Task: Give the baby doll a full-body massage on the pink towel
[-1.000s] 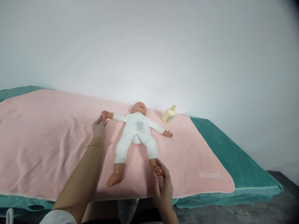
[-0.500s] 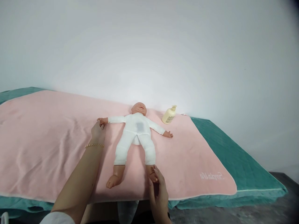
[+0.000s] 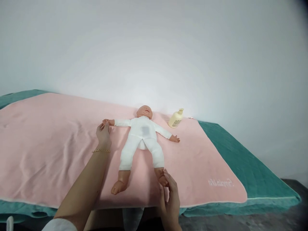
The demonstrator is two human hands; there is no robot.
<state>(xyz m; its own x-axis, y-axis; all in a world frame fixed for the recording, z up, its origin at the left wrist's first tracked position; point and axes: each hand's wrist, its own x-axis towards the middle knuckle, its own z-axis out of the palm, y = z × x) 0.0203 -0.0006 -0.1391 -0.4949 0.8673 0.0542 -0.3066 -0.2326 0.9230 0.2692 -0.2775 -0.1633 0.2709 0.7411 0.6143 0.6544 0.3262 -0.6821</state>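
A baby doll (image 3: 144,131) in a white cloth suit lies on its back, arms spread out and legs apart. My left hand (image 3: 104,134), with a gold chain bracelet at the wrist, is closed on the doll's hand (image 3: 110,122) at the left, its thumb on top. At the near edge, my right hand (image 3: 171,196) grips the doll's foot (image 3: 160,175) on the right between thumb and fingers. The doll's other foot (image 3: 119,186) rests free on the pink blanket (image 3: 202,166).
A pale yellow pump bottle (image 3: 175,119) stands right of the doll's head, near the white wall (image 3: 154,51). Under the blanket, a teal cover (image 3: 247,163) shows at the right and along the front edge.
My right hand has moved right, swinging the held leg of the doll outward. My left hand keeps its hold, with its thumb shifted slightly up. The whole view has shifted a little.
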